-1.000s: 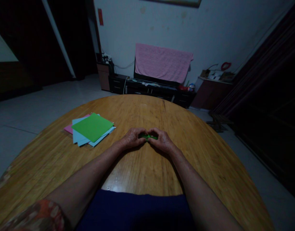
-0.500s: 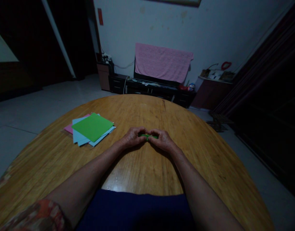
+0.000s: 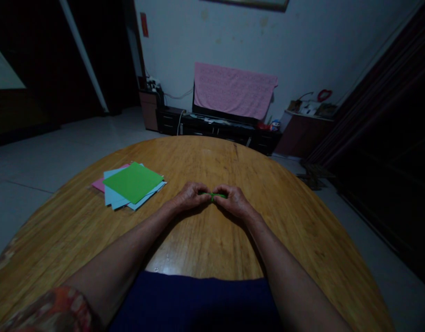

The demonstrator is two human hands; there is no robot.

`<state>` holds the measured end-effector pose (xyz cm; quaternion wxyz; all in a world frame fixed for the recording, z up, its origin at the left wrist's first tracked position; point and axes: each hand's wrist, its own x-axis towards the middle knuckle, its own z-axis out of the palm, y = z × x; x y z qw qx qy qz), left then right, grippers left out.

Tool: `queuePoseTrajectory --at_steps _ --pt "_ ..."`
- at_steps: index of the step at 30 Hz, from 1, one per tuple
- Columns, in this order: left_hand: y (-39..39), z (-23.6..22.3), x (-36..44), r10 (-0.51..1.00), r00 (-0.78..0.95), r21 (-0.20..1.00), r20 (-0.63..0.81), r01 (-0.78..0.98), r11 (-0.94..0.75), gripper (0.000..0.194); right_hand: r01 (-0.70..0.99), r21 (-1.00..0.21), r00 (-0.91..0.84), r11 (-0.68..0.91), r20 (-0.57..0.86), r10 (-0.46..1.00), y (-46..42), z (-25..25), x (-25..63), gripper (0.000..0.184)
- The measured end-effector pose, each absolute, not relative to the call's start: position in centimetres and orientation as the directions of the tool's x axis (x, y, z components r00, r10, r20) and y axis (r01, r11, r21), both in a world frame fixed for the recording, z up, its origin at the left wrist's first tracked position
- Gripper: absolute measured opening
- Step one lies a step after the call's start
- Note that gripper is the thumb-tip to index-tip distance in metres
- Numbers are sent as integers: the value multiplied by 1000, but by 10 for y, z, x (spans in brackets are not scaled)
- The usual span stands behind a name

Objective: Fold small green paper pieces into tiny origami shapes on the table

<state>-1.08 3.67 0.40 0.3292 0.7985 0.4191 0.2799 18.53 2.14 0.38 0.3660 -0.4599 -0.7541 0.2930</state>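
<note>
Both my hands meet over the middle of the round wooden table [image 3: 205, 161]. Between them is a small piece of folded green paper [image 3: 212, 197], mostly hidden by fingers. My left hand [image 3: 192, 196] pinches its left side between thumb and fingers. On the right side, my right hand [image 3: 235, 200] grips it the same way. The fingertips of the two hands nearly touch, with a thin green strip showing between the thumbs. The exact folded shape is too small to make out.
A loose stack of coloured sheets lies left of my hands: a green sheet [image 3: 133, 182] on top, light blue sheets [image 3: 111, 197] and a pink sheet [image 3: 98, 185] below. Past the table's far edge stands a black cabinet with a screen under a pink cloth [image 3: 233, 90].
The fingers of my two hands have parted slightly at the top, and the green paper between them looks flatter and narrower. The stack of sheets is unmoved.
</note>
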Motion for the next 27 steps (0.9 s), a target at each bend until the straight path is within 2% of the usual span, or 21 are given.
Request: queuePoseTrajectory --at_steps 7,12,18,27 --pt "38 7 -11 845 495 671 202 558 -488 24 545 -753 -313 369 225 923 20 5 186 19" --pt "42 4 -13 825 528 609 202 592 -528 26 599 -678 -357 426 250 900 23 2 187 11" --pt "39 10 -12 831 533 446 163 711 -543 27 651 -596 -358 470 305 882 22 1 184 14" --pt "38 15 -9 827 554 347 101 759 -551 26 633 -584 -406 508 307 860 25 -2 185 12"
